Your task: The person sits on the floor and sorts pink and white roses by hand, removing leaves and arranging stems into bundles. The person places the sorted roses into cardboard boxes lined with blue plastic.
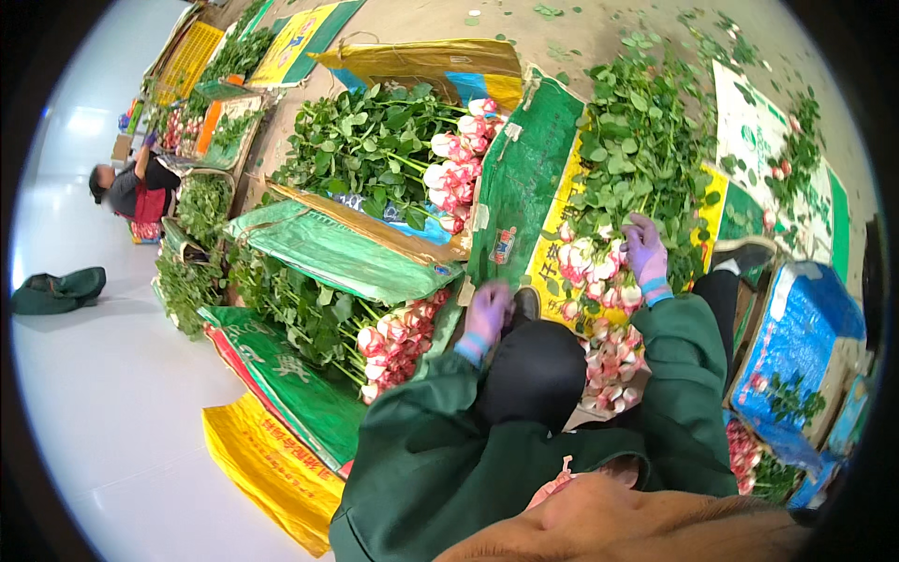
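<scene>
My right hand [644, 251], in a purple glove, hovers at the right edge of the flower heads of a loose pile of pink-and-white roses [593, 263]. Its fingers are bent and apart, with no stem visible between them. The roses' leafy stems [639, 133] stretch away from me over a yellow and green woven sack [555, 239]. My left hand [489, 314], also gloved, is blurred beside my knee. Whether its fingers hold anything cannot be made out. Left of it lies a bundle of pink roses [393, 344] between green sack sheets. Fallen petals [611, 369] are heaped between my legs.
More roses [456, 165] lie in a sack-lined holder ahead to the left, beside a green sack panel [520, 175]. At right stands a blue-covered box [793, 330]. A co-worker [144, 183] sits far left. A dark green garment [60, 289] lies on the pale floor.
</scene>
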### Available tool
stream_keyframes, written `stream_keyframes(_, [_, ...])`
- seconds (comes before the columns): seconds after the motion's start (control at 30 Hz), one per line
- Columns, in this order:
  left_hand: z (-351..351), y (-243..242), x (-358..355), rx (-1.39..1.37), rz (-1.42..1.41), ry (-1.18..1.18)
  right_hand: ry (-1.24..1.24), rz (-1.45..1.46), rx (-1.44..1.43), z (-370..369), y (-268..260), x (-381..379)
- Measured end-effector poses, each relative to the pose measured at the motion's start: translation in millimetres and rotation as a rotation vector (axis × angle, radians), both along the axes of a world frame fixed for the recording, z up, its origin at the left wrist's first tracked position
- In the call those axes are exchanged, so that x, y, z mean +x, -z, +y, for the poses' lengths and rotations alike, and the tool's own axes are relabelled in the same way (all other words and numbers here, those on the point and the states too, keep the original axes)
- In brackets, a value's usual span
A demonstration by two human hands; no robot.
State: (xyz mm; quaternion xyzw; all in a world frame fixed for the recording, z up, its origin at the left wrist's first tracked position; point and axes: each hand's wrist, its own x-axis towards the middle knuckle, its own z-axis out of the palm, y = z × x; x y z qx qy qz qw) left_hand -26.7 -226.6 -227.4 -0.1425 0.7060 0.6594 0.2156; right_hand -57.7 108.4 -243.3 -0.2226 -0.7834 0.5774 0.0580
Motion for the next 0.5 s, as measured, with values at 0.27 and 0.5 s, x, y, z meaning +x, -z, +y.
stream_keyframes(0.27, [-58,93,53,-0.157,-0.405,-0.342,-0.330,-0.071,0.400,26,23,-184])
stream_keyframes(0.5, [-40,109,38,-0.112,-0.315,-0.471,-0.330,0.030,0.459,24,64,-356])
